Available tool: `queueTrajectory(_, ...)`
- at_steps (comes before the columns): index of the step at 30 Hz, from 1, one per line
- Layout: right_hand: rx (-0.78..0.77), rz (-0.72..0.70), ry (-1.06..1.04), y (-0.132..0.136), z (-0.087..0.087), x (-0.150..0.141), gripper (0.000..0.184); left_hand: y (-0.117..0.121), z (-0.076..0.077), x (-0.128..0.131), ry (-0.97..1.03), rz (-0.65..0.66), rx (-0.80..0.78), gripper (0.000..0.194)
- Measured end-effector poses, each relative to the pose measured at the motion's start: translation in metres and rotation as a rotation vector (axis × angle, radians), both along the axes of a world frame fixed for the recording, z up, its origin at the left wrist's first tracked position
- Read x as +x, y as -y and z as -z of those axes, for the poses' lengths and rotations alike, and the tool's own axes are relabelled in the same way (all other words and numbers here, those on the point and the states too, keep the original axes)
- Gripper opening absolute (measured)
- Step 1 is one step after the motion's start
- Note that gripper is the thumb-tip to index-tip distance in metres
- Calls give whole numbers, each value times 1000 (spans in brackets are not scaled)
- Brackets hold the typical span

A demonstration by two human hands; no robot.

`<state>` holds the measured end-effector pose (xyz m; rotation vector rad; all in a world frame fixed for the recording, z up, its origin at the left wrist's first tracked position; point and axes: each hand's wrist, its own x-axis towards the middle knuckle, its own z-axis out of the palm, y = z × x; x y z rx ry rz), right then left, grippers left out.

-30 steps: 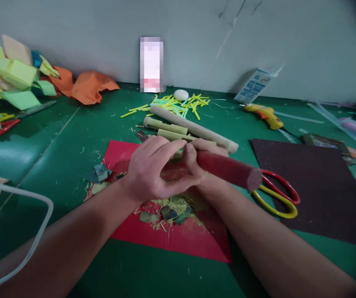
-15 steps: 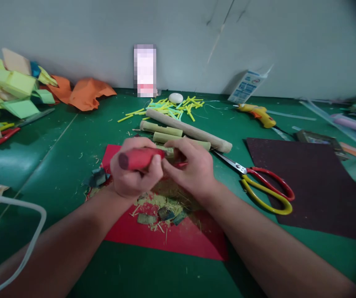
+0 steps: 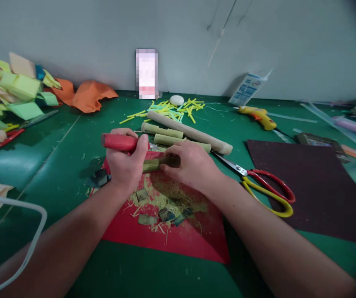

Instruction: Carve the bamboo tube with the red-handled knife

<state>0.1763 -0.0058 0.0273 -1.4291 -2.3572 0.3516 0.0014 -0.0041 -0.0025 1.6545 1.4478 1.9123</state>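
Over the far part of the red sheet [image 3: 203,244], the left hand [image 3: 122,163] is wrapped round a red-handled carving tool [image 3: 118,142], while the right hand [image 3: 193,163] pinches a short bamboo piece [image 3: 151,166]. From where I stand, careful paring would want a firm pinch, short light strokes and the blade [image 3: 154,146] angled clear of that right hand, with the shavings [image 3: 157,200] falling on the sheet.

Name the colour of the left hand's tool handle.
The tool handle is red, clearest in the head view.
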Motion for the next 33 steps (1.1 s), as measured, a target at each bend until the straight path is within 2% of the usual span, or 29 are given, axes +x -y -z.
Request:
queueTrajectory(1, -16, -17, 14, -1, -2, 2, 18, 1, -3, 2, 22, -50, 33, 28)
queueTrajectory(3, -72, -31, 69, -5, -6, 8, 20, 4, -6, 5, 27, -47, 66, 25)
queueTrajectory(7, -72, -79, 131, -10, -5, 14, 22, 6, -4, 6, 15, 25, 75, 21)
queueTrajectory(11, -97, -34, 119, -9, 0, 9, 32, 6, 2, 3, 5, 108, 11, 26)
queueTrajectory(13, -125, -14, 99, -7, 1, 6, 34, 7, 3, 2, -9, 134, 28, 25)
queueTrajectory(16, -105, -38, 30, -5, 2, 5, 34, 9, -1, 3, -99, 105, 76, 21)
queueTrajectory(21, -70, -67, -23, -4, 6, 6, 30, 12, -11, 6, -193, 49, 37, 20)
queueTrajectory(23, -77, -63, -20, -4, 8, 6, 30, 11, -10, 5, -189, 84, 56, 15)
queueTrajectory(25, -85, -58, -37, -5, 11, 5, 31, 9, -5, 3, -175, 150, 48, 19)
queueTrajectory(29, -90, -39, -84, -6, 16, 5, 30, 2, 7, 0, -96, 304, -88, 26)
queueTrajectory(33, -80, -66, -92, -6, 17, 6, 29, -1, 8, 3, -108, 355, -83, 19)
